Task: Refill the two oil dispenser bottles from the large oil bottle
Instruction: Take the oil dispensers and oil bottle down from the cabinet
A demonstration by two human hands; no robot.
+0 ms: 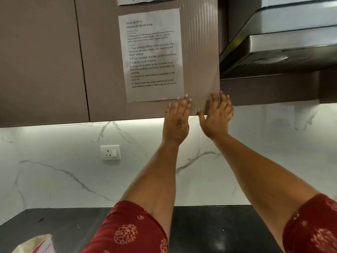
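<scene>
Head cam caught no oil bottles, just her left hand (176, 121) and right hand (218, 115), fingers straight, flat against the brown cabinet door (198, 52) by the taped sheet (152, 55)

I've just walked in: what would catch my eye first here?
Two raised hands, the left hand and right hand, open against the lower edge of a brown wall cabinet. Just above the left one hangs a printed instruction sheet. Lower left, a white wall socket sits on the marble backsplash.

Left hand (176, 119), right hand (217, 116) raised, fingers straight.
</scene>
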